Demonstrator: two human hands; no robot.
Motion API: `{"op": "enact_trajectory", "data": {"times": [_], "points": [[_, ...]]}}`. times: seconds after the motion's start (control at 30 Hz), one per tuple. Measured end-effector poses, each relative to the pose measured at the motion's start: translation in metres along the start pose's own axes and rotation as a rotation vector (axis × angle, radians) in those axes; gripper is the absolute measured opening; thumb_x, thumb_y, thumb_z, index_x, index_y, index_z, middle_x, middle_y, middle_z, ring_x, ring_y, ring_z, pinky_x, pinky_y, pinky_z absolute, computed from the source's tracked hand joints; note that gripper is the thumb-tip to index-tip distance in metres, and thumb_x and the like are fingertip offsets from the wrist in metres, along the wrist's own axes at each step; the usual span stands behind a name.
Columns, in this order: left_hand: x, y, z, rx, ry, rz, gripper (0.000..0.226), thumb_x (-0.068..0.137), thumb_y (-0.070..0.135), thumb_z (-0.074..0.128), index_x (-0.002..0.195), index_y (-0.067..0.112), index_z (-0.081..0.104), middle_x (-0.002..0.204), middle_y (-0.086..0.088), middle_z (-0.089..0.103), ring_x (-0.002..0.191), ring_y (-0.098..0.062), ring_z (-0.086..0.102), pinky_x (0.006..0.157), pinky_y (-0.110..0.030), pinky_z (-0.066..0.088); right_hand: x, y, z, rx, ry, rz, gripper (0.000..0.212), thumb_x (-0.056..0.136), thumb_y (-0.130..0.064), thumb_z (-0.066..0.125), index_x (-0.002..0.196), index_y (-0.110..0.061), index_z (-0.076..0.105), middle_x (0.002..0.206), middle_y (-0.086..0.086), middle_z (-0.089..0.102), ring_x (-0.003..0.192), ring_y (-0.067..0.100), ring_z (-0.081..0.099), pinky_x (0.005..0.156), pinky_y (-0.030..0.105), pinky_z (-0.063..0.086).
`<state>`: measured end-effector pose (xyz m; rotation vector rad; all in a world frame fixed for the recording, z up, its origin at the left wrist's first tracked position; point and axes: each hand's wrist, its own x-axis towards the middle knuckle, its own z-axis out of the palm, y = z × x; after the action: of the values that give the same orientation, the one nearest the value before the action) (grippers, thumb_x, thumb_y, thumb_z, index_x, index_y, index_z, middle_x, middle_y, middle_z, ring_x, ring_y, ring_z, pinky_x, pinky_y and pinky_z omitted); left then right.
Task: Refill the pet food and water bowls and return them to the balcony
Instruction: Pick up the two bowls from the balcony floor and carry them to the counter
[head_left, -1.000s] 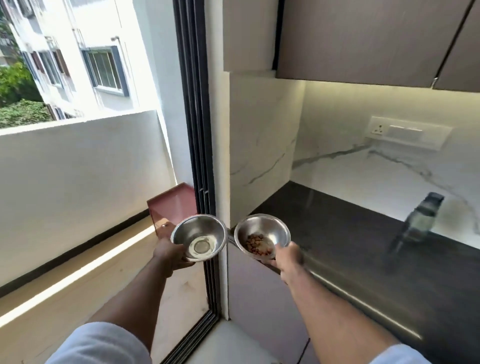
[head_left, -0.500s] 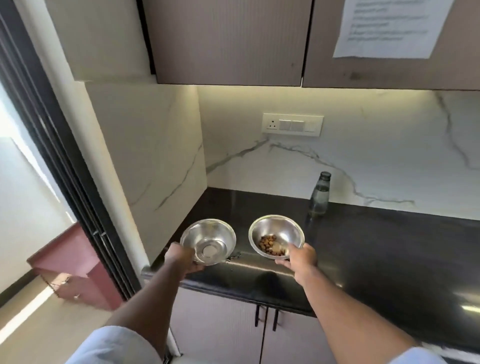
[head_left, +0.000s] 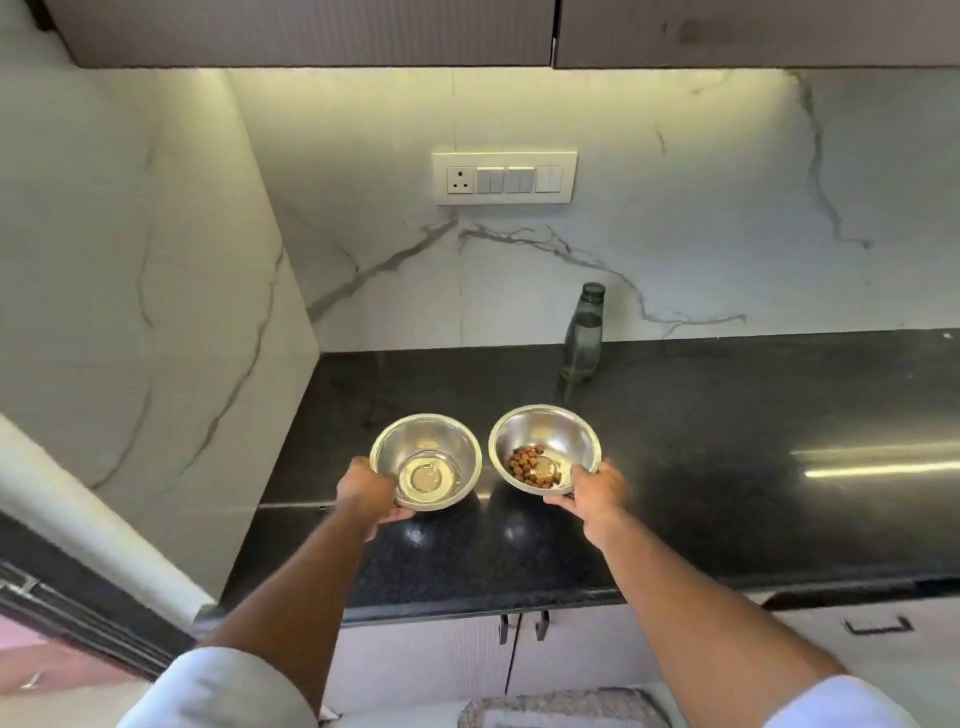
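I hold two small steel bowls side by side just above the black countertop (head_left: 727, 467). My left hand (head_left: 366, 491) grips the near rim of the water bowl (head_left: 441, 441), which has a little clear liquid in its bottom. My right hand (head_left: 597, 493) grips the near right rim of the food bowl (head_left: 561, 431), which holds a small heap of brown kibble (head_left: 527, 465) on its left side. A dark clear water bottle (head_left: 583, 332) with a cap stands upright behind the food bowl, near the marble backsplash.
A marble side wall (head_left: 145, 312) bounds the counter on the left, with the balcony door frame (head_left: 78, 618) lower left. A switch plate (head_left: 504, 177) sits on the backsplash. Upper cabinets (head_left: 311, 31) hang overhead; cabinet doors with handles (head_left: 522, 626) lie below the counter.
The view has swung right from the balcony doorway to face the counter. Both hands have carried the bowls in over the countertop, still held side by side.
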<state>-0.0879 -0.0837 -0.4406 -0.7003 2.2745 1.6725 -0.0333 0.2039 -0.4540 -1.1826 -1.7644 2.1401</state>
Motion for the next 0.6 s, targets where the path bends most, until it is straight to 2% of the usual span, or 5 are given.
{"op": "enact_trajectory", "data": {"times": [0.1,0.2,0.43,0.53,0.6], "points": [[0.011,0.0,0.005,0.049,-0.015,-0.002,0.028,0.095,0.0,0.062,0.117,0.011,0.049,0.113,-0.02,0.063,0.08,-0.038,0.076,0.06,-0.047,0.066,0.009,0.009,0.003,0.012,0.002,0.007,0.03,0.097,0.005,0.058,0.127,-0.001,0.059,0.115,0.02,0.064,0.093,0.035,0.072,0.059,0.04,0.065],[0.018,-0.004,0.008,0.067,-0.03,-0.013,0.028,0.096,0.001,0.062,0.118,0.013,0.049,0.113,-0.019,0.063,0.079,-0.036,0.077,0.061,-0.047,0.066,0.014,0.015,0.002,0.006,0.01,0.009,0.036,0.097,0.005,0.058,0.132,-0.002,0.059,0.115,0.019,0.065,0.094,0.034,0.072,0.059,0.04,0.065],[0.024,-0.009,0.012,0.058,-0.021,-0.038,0.027,0.099,0.003,0.059,0.121,0.012,0.047,0.115,-0.021,0.064,0.076,-0.035,0.077,0.063,-0.047,0.066,0.022,0.017,-0.002,-0.009,0.001,0.029,0.035,0.098,0.004,0.059,0.133,-0.001,0.059,0.114,0.02,0.067,0.092,0.032,0.073,0.059,0.039,0.065],[0.024,-0.004,0.014,0.049,-0.022,-0.063,0.032,0.1,0.004,0.059,0.129,0.008,0.047,0.113,-0.021,0.065,0.075,-0.034,0.078,0.066,-0.047,0.066,0.026,0.017,-0.003,-0.03,-0.011,0.041,0.035,0.097,0.005,0.059,0.132,0.0,0.059,0.112,0.019,0.067,0.088,0.03,0.073,0.061,0.041,0.066],[0.024,-0.003,0.014,0.072,-0.02,-0.09,0.035,0.1,0.005,0.059,0.133,0.005,0.048,0.107,-0.021,0.068,0.074,-0.033,0.078,0.067,-0.046,0.067,0.028,0.017,-0.003,-0.039,-0.021,0.048,0.036,0.097,0.007,0.059,0.132,0.001,0.059,0.11,0.019,0.066,0.088,0.03,0.072,0.058,0.039,0.065]]}}
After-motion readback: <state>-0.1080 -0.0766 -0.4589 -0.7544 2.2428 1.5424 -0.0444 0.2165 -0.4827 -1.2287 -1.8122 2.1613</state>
